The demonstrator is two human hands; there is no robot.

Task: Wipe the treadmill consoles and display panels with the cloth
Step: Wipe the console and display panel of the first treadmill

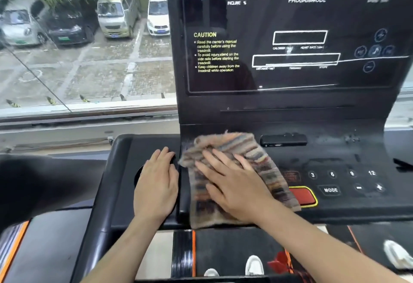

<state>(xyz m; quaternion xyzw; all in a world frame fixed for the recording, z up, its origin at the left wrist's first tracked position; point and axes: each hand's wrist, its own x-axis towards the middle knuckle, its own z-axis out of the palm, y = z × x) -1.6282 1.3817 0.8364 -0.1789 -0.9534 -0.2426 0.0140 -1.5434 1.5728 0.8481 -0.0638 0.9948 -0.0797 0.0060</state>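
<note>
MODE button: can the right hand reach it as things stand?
Probably yes. The right hand lies flat on the cloth left of the MODE button; only a low red button lies between.

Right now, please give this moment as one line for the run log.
phase: lower console wipe | right hand: flat on cloth | left hand: flat on side tray | display panel: no hand on it

Site I am working: gym room, upper storey. Landmark: treadmill console [324, 162], with keys 3, 6, 9, 12 and MODE. Above it: display panel [290, 37] marked INCLINE %, with a treadmill CAUTION notice [215, 56]. Left of it: window [89, 70] looking down on parked cars [118, 10].
</note>
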